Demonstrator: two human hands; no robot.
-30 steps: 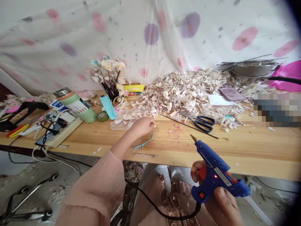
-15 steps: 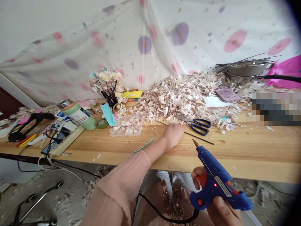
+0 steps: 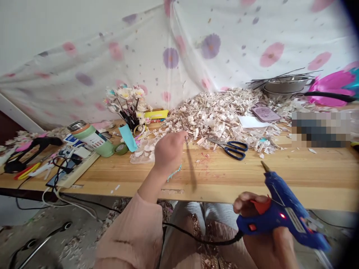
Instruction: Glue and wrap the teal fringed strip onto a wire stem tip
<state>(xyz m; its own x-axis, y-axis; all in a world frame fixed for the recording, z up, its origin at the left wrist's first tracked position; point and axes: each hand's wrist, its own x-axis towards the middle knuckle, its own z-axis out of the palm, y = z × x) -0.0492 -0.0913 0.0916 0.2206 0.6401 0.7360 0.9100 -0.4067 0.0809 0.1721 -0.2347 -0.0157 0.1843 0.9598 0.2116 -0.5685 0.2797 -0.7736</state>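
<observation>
Dark stick point(image 3: 192, 168) was lifted off table point(image 3: 230, 179); at frame centre it was pinched in left hand's point(image 3: 169, 151) closed fingers; glue gun point(image 3: 286, 200), lower right, was gripped by right hand point(image 3: 262, 244); both hands thus occupied

Left hand point(image 3: 169, 151) closed, forearm point(image 3: 152, 185) extended forward; right hand point(image 3: 270, 246) curled, lower; 2 hands well apart.

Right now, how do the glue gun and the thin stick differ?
The glue gun is blue and bulky; the thin stick is dark and slender. The glue gun is in the right hand, nozzle raised; the thin stick slants down from the left hand. Both are held.
</observation>
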